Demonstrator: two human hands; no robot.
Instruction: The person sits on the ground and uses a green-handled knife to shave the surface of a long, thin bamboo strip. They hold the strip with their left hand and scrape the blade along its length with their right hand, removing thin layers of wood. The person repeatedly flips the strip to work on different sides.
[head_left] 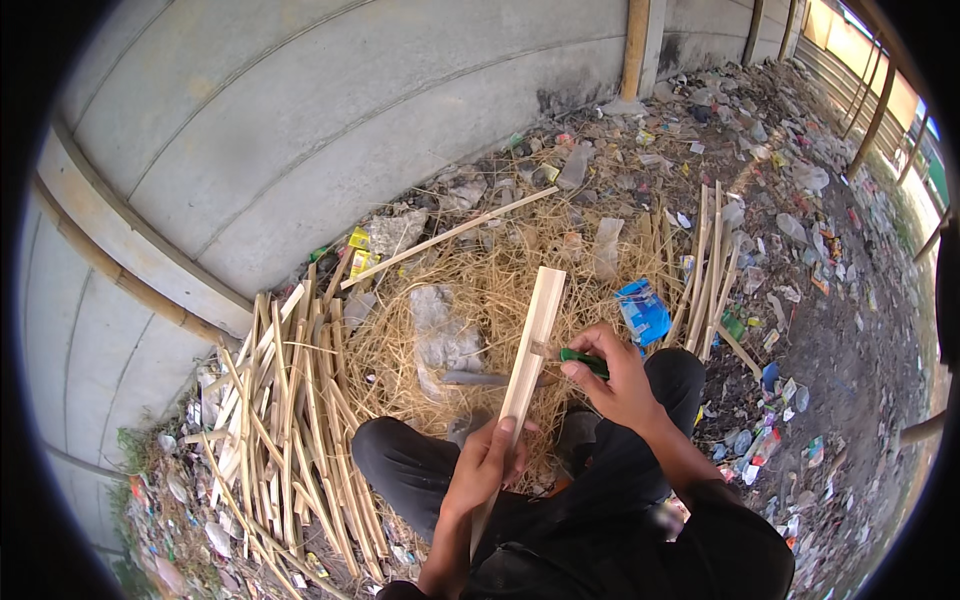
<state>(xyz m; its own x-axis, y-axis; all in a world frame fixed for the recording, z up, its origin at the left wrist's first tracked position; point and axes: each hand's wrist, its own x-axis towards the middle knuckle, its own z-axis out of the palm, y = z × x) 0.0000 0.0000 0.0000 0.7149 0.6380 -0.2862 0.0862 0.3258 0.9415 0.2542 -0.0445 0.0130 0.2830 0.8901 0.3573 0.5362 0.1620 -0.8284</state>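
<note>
The left hand point(487, 462) is wrapped tight around the lower part of a long pale split bamboo slat point(524, 365), which stands tilted up over the knees. The right hand point(615, 380) is clenched on a green-handled knife point(583, 361), its blade set across the slat's edge. To my eye, a shallow angle and cutting away from the lower thumb would serve best here.
</note>
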